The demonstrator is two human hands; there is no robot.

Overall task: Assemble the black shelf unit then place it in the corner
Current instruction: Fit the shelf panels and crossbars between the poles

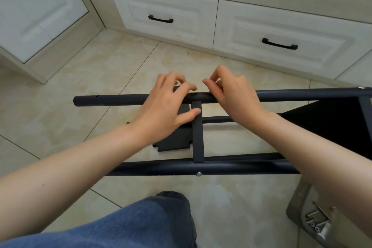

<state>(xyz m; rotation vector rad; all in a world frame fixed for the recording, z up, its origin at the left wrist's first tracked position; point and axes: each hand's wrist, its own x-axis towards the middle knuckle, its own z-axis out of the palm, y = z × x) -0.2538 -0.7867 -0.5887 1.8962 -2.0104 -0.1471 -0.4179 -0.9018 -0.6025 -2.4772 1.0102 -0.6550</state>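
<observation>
The black shelf frame lies on its side on the tiled floor. Its far tube [112,100] and near tube [161,168] run left to right, joined by a flat cross bar [197,143]. My left hand [167,106] curls its fingers over the far tube, thumb against the cross bar, above a loose black shelf panel [173,143]. My right hand [233,94] rests on the same tube with thumb and forefinger pinched together beside a small hole [195,93]. Anything between those fingertips is too small to see. A fitted shelf panel [332,127] shows at the right.
A silver screw head [198,174] sticks out of the near tube. A clear bag of screws [314,219] lies at the lower right. White drawers [167,12] line the far wall, with a cabinet [36,16] at the left. My jeans-clad knee [153,225] is below.
</observation>
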